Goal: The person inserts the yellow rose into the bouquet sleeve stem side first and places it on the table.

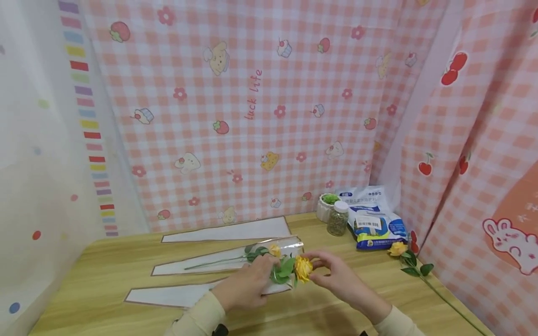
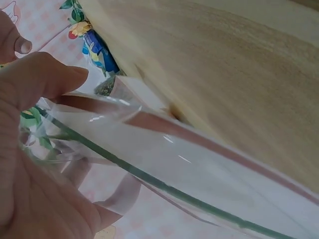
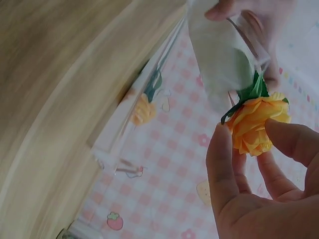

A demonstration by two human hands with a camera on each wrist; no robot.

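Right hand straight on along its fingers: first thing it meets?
The rose at the right hand's fingertips. Past that, probably the leaves, then the left hand; depth is hard to judge.

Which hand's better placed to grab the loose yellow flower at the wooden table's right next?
Probably the right hand: it's nearer the loose, long-stemmed yellow flower, though it holds another yellow bloom. The left hand is farther, gripping the clear and white tapered sleeve.

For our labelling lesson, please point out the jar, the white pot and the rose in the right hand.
Jar (image 1: 338, 221): head view, body.
White pot (image 1: 323, 213): head view, side.
Rose (image 3: 255, 126): right wrist view, petals.
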